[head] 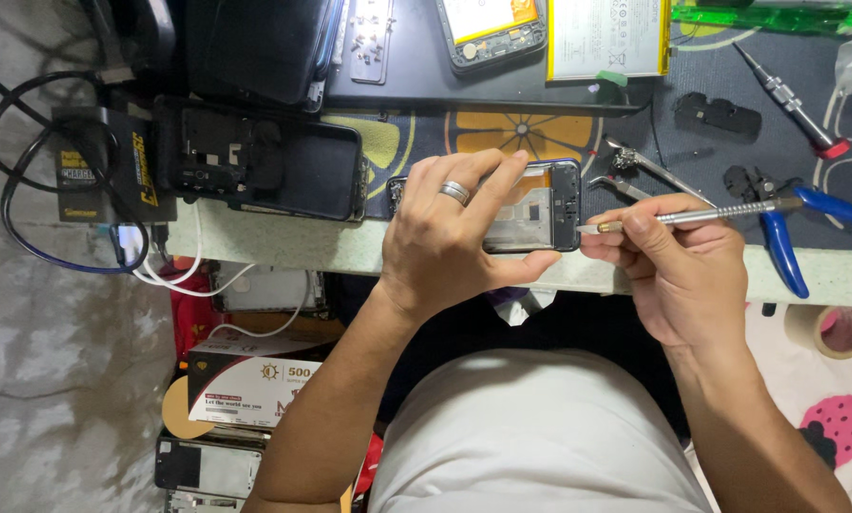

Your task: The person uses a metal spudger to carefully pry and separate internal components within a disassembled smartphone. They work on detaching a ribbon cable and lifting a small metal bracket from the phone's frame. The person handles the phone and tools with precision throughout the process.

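My left hand (450,233), with a silver ring on one finger, grips an opened phone frame (540,204) at the near edge of the work mat. My right hand (678,271) holds a slim metal tool (706,217) like a pen, and its tip touches the frame's right edge. Loose tweezers (649,169) lie just beyond the frame.
Blue-handled pliers (792,233) lie to the right, a red-tipped screwdriver (792,103) behind them. Another opened phone (265,161), a flat battery (606,38) and a black charger box (98,161) with cables sit on the bench. Boxes (250,385) and a tape roll (839,328) lie below the edge.
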